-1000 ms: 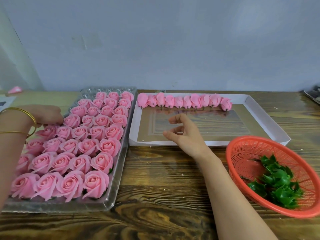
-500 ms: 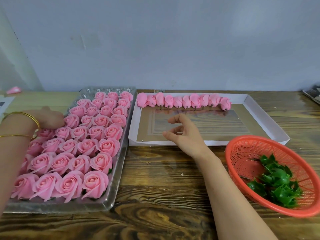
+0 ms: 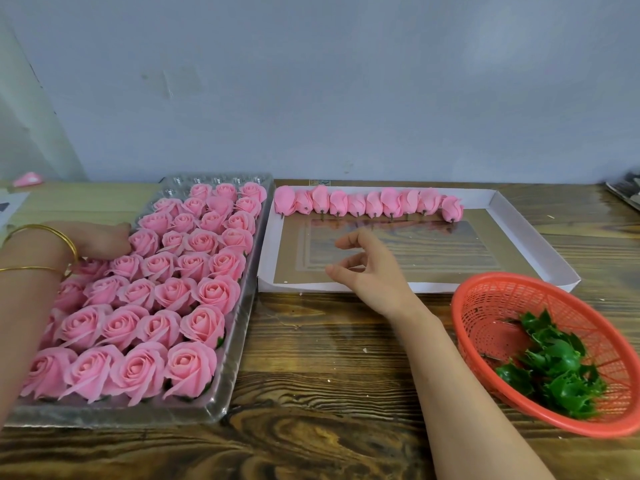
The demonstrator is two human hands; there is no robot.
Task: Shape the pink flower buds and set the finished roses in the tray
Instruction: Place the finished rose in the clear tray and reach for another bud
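Clear tray (image 3: 239, 341) full of finished roses (image 3: 207, 292), left grip (image 3: 93, 242) on roses at its left edge, fingers hidden, cannot tell its hold, right grip (image 3: 374, 271) loose and empty right of the tray, pink buds (image 3: 367, 204) lined up by the tray's far end.

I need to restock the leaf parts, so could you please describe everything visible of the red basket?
The red basket is round, shallow, of plastic mesh with a solid rim. It sits on the wooden table at the right, partly cut by the frame edge. A heap of green leafy pieces lies inside, toward its near-right side. The right forearm passes close beside its left rim.
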